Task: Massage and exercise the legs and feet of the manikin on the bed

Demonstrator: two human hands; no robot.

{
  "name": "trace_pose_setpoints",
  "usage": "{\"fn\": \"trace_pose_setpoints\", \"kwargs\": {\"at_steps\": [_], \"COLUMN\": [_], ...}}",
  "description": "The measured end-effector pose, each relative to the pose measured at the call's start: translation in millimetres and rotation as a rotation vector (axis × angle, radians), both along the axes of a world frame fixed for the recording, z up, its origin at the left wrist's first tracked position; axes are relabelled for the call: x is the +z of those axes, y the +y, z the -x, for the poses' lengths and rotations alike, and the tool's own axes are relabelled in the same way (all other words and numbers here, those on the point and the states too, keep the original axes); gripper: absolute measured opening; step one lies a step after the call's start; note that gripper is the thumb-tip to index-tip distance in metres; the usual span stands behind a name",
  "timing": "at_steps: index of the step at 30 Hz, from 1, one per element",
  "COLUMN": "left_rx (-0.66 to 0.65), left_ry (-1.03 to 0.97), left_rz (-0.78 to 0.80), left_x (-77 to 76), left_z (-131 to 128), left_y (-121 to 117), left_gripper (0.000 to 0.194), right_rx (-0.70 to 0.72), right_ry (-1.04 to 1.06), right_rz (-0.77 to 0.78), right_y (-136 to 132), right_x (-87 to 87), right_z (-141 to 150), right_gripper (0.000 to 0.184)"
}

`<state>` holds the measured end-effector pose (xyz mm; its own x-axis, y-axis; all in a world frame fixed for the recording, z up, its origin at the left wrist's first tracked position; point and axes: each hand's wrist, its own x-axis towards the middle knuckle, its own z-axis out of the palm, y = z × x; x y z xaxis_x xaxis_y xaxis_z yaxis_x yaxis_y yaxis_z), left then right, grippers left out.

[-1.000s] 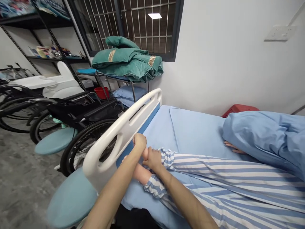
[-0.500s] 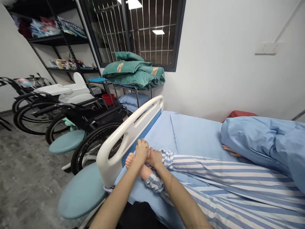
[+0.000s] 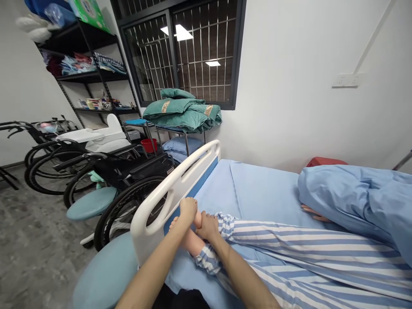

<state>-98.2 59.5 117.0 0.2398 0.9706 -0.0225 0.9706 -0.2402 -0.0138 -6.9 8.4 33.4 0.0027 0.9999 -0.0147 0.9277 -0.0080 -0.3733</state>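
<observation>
Wrapping around what looks like a mannequin's foot (image 3: 188,240), the left hand (image 3: 188,210) and right hand (image 3: 207,227) hold it closely, so a slipped grip could knock it against the white bed rail (image 3: 170,189).

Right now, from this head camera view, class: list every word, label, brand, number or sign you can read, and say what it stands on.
Gold label on the teal quilt: too small to read.
Second gold label on the teal quilt: too small to read.
Green package on the top shelf: too blurred to read.
</observation>
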Motion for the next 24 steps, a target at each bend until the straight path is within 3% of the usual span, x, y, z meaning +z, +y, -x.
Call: {"fn": "trace_pose_setpoints", "kwargs": {"at_steps": [4,11,18,24], "left_rx": [0.052,-0.033,-0.024,0.0], "left_ry": [0.128,0.188,0.085,-0.004], "left_rz": [0.059,0.071,-0.015,-0.131], "left_x": [0.9,-8.9,-29.4,-25.8], "left_z": [-13.2,-16.7,-23.3,-18.1], "left_y": [17.9,33.8,25.0,16.4], "left_gripper": [0.025,0.028,0.033,0.034], "right_rx": [0.007,0.028,0.026,0.041], "right_ry": [0.022,0.005,-0.02,-0.057], "right_rz": [0.006,0.014,-0.001,-0.017], "right_y": [4.2,15.3,16.5,12.4], "right_x": [-2.0,-12.1,-13.2,-9.0], "right_z": [-0.3,-2.3,-2.7,-3.1], "right_gripper": [0.053,0.058,0.06,0.059]}}
